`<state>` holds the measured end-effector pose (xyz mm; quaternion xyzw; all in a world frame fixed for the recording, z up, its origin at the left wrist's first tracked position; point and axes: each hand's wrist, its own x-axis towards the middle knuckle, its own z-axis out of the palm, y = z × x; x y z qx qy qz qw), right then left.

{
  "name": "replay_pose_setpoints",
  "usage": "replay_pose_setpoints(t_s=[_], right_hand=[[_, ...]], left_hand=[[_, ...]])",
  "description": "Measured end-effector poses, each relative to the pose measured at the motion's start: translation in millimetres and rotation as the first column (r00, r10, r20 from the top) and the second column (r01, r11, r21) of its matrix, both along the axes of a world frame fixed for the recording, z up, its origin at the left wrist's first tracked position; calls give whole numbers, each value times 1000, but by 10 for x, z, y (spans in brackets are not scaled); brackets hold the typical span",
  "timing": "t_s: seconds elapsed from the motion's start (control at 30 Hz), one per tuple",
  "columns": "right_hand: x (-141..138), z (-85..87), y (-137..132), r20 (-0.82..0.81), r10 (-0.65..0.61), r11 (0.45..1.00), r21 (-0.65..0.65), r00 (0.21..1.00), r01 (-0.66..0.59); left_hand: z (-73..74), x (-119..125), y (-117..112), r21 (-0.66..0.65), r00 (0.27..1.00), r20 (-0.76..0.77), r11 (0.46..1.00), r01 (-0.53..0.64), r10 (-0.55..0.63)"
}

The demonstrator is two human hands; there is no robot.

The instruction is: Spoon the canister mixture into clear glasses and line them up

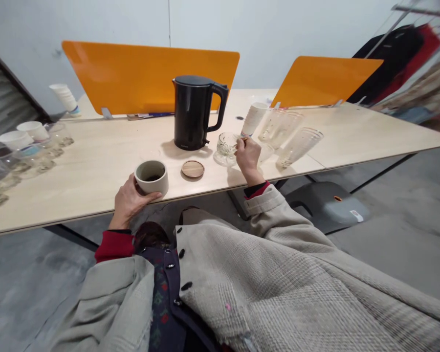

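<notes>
Pale wooden bench (95,183) stretches across a grey concrete floor, with orange divider panels (150,78) standing along its far edge. Toward the front edge, the right hand (248,157) is pinched closed beside a ribbed glass tumbler (227,148), its fingertips at the rim around something small and glinting, too small to identify. The left hand (128,200) curves closed around the outer side of a stoneware cup (152,177) with dark liquid inside. The cup sits right at the front edge, and that wrapped hand seems placed to steady it there. Just beside the cup lies a round wooden coaster (192,169), nothing on it, while a black electric kettle (192,112) stands behind, mid-bench, its handle turned toward the right. A tiny mark near the kettle's base cannot be read. Past the tumbler, toward the far right, a white paper cup (254,120) and clear drinking glasses (299,146) stand grouped close together. More clear cups (33,159) and white paper cups (16,140) crowd the left edge, within reach of neither hand. A tweed coat sleeve (278,264) covers the right arm, and a red cuff (258,189) shows at the wrist. Dark and red garments (392,63) hang beyond the far right corner
</notes>
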<state>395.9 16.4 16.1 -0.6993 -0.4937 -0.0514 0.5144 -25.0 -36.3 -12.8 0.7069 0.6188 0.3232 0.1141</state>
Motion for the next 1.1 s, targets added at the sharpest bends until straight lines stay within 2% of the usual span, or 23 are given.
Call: replay_pose_setpoints(t_s=[0.17, 0.3, 0.4, 0.53, 0.67, 0.8, 0.97, 1.1], right_hand=[[-7, 58, -84, -26, -14, 999, 52, 1000, 16], [-92, 161, -239, -75, 21, 978, 209, 997, -5], [-246, 277, -423, -104, 124, 933, 350, 987, -81], [-590, 448, -714, -129, 353, 848, 462, 927, -259], [-997, 552, -942, -98, 570, 763, 431, 816, -481], [-1289, 542, -1021, -60, 714, 668, 357, 697, -653], [-1410, 527, -919, 49, 809, 564, 219, 586, -796], [-1449, 579, -770, 235, 840, 490, 60, 489, -870]], left_hand=[[-24, 2, 5, 15, 1000, -6, 1000, -8, 8], [10, 21, -16, -27, 1000, -14, 1000, -7, 7], [34, 31, -34, -45, 1000, -9, 999, 12, -13], [27, 33, -50, -28, 999, 7, 999, 34, -34], [15, 39, -72, -11, 999, -2, 999, 51, -51], [48, 59, -119, -29, 998, -40, 998, 57, -58], [85, 86, -167, -53, 995, -76, 997, 55, -59], [81, 97, -178, -47, 994, -81, 997, 66, -69]])
